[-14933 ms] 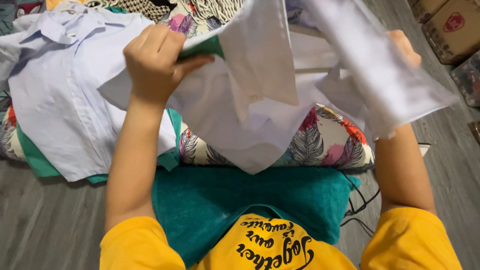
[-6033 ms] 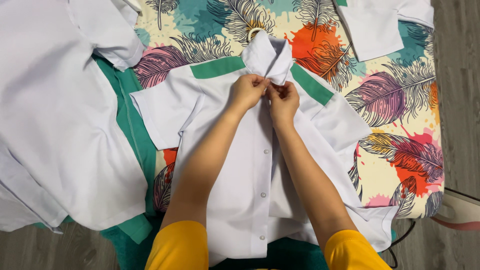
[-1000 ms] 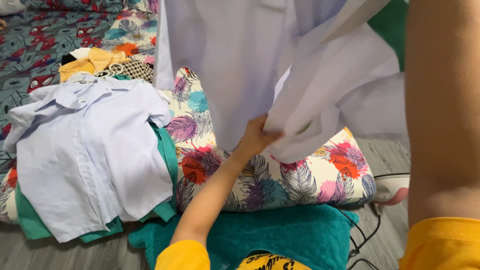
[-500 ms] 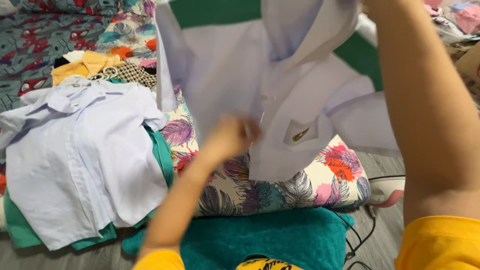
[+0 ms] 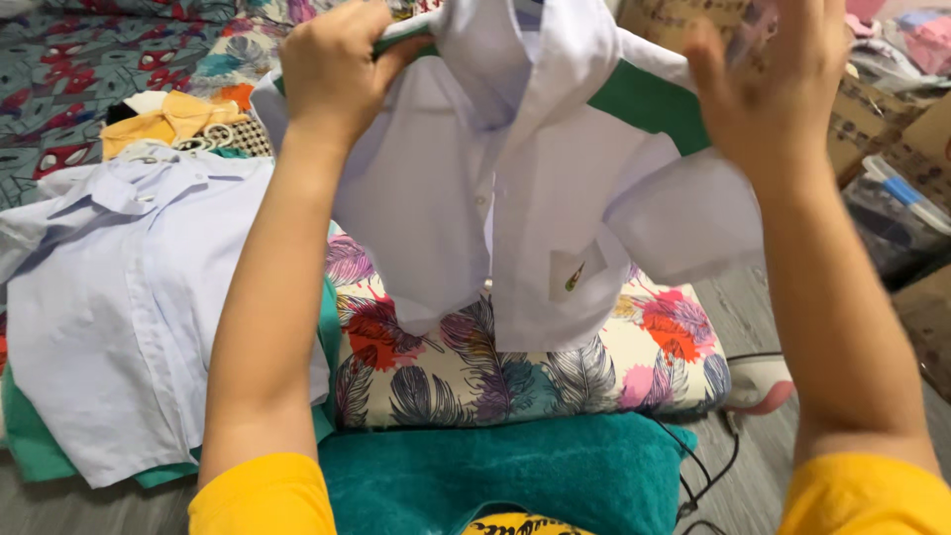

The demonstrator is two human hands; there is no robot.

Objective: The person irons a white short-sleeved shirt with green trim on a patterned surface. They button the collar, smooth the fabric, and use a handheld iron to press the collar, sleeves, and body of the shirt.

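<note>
The white shirt [image 5: 495, 188] is held up over the feather-print pad [image 5: 535, 367], long axis hanging vertically, collar uppermost, hem clear of the pad. The left hand [image 5: 332, 69] is closed on the green-striped shoulder. The right hand [image 5: 768, 84] is spread open just beside the other shoulder, gripping nothing visible. The collar top is cut off by the frame edge.
</note>
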